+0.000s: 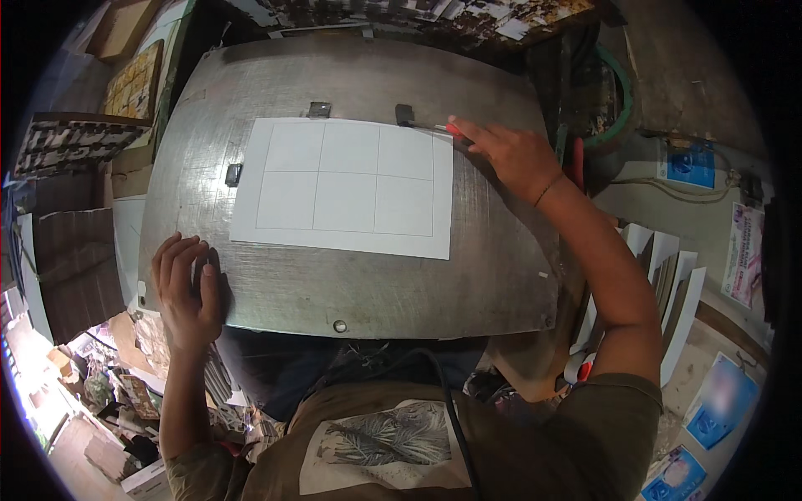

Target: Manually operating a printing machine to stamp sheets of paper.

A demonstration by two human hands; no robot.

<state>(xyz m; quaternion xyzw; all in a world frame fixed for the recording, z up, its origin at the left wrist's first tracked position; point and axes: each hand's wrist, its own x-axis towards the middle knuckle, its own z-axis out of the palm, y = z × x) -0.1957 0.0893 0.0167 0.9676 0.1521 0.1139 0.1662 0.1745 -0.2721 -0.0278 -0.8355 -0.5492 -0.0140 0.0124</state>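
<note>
A white paper sheet (351, 181), printed with a thin-lined grid of rectangles, lies on a scratched metal plate (388, 288). Small dark blocks sit along its edges: one block (234, 175) on the left, and two at the top, a left one (319, 110) and a right one (405, 114). At the sheet's top right corner, my right hand (517, 153) has its fingers on a red-handled tool (453, 129) with a thin shaft pointing left toward the right block. My left hand (186, 285) rests on the plate's lower left edge, holding nothing, thumb apart from the fingers.
A board with a worn, paper-flecked surface (438, 15) stands beyond the plate's far edge. Brown cardboard (78, 269) is at the left. White paper stacks (667, 294) stand right of the plate, near my right arm. A green curved rim (620, 94) is at far right.
</note>
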